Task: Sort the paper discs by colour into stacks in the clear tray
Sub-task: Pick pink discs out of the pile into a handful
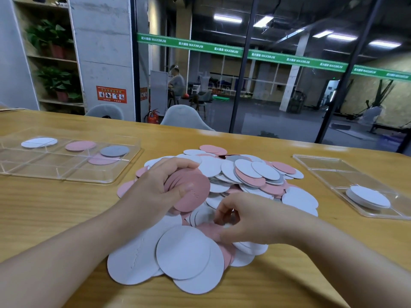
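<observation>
Your left hand (pixel 164 185) gripped several round pink paper discs (pixel 193 192); your right hand (pixel 242 221) pinched one in the heap. Two clear plastic trays (pixel 66 174) (pixel 329 174) sat on the wooden table (pixel 44 207) by glass walls.

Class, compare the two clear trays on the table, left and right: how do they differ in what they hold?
The left tray holds white, pink and grey discs in separate compartments; the right tray shows only one white stack. The left tray's discs sit along its far side; the right tray's stack sits at its near end. Both are clear, divided and on the wooden table.
</observation>
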`<state>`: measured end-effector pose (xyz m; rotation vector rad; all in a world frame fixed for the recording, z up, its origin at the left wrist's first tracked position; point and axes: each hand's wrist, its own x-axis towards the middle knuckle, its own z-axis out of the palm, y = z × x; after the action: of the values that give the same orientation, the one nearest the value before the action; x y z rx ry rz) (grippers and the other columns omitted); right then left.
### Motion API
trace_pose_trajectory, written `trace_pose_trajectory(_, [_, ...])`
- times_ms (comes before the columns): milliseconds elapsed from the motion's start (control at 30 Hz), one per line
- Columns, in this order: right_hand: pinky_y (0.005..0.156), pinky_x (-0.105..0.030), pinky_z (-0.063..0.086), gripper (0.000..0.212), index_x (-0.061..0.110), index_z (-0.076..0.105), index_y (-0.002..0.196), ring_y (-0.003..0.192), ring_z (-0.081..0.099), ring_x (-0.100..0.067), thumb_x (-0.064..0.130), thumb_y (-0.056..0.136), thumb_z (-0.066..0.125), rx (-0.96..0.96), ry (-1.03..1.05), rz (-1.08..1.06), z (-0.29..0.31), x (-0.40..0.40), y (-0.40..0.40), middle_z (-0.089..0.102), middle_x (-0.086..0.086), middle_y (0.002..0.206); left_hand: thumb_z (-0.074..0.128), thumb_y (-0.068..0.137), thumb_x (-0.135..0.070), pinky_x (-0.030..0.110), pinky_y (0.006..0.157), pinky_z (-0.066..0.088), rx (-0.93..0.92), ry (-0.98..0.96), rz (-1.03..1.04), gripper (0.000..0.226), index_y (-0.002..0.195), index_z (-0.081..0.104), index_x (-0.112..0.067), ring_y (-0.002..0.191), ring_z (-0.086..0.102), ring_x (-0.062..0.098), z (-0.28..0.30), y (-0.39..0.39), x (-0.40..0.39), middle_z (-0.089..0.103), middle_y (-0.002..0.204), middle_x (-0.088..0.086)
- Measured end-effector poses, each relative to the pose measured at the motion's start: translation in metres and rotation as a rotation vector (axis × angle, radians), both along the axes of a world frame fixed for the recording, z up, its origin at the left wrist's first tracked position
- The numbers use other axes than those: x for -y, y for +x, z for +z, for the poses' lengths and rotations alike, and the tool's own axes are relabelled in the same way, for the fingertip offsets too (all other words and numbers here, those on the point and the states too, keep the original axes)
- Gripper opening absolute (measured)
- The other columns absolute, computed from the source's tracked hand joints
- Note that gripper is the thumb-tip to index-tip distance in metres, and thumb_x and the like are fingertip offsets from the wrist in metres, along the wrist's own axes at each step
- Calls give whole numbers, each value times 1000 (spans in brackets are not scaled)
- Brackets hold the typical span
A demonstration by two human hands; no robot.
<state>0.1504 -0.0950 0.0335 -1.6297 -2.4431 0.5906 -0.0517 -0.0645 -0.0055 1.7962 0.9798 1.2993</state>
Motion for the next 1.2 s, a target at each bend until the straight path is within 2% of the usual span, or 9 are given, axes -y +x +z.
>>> trace_pose_trajectory(233, [61,-14,38,15,34,59,85,68,49,0,41,76,70,46,-38,0,0,-3,-2,53,17,77,65,86,-12,23,54,54,-5,0,-3,38,100,63,-47,97,57,7,0,1,2,54,108,-22])
trace_pose_trajectory(467, [57,-11,37,19,31,53,73,64,48,5,31,79,72,-37,9,83,-1,-5,0,53,18,70,66,86,-11,27,56,56,-13,21,-7,39,97,63,-48,98,58,10,-1,0,-1,55,110,-19])
trace_pose_trajectory(600, [57,-11,36,20,28,52,78,59,46,4,24,80,71,-259,113,23,-1,-11,2,52,18,68,66,77,-34,24,91,45,-87,111,35,31,103,60,-49,112,54,1,-2,-2,-5,60,113,-23])
trace_pose_trajectory(633, [58,-13,37,18,27,53,79,60,47,2,23,81,71,-328,150,-5,-1,-13,3,53,17,70,65,76,-38,20,90,44,-73,111,31,30,103,60,-48,112,54,0,-2,-2,-5,61,113,-23])
trace_pose_trajectory(733, [64,-27,49,16,24,55,80,64,52,-4,18,83,70,-504,231,-84,-6,-18,2,58,12,73,66,82,-38,12,66,51,26,37,-20,19,101,63,-42,102,59,-1,0,0,-5,62,111,-20])
trace_pose_trajectory(867, [72,-43,54,13,18,56,81,71,59,-18,17,83,69,-588,285,-139,-14,-19,-2,62,3,77,63,78,-38,17,66,53,42,23,-63,26,105,61,-38,95,60,-3,2,1,-2,62,105,-27])
trace_pose_trajectory(1000, [70,-28,50,13,18,55,85,76,56,-14,19,83,68,-556,384,-141,-19,-19,-4,59,2,85,70,71,-33,32,59,58,76,-57,-109,32,103,64,-39,91,64,5,0,5,-1,60,102,-25])
trace_pose_trajectory(1100, [70,-19,45,16,20,55,92,79,51,-7,19,82,68,-491,474,-110,-24,-20,-7,53,7,89,74,72,-34,27,86,50,-88,46,-64,41,108,58,-49,106,58,1,-4,5,-3,59,112,-25])
trace_pose_trajectory(1200, [73,-12,43,22,23,53,100,84,50,0,19,83,67,-487,516,-90,-28,-21,-7,49,14,94,69,71,-31,21,94,42,-141,92,-46,47,109,55,-53,113,53,-1,-5,5,-3,58,115,-24])
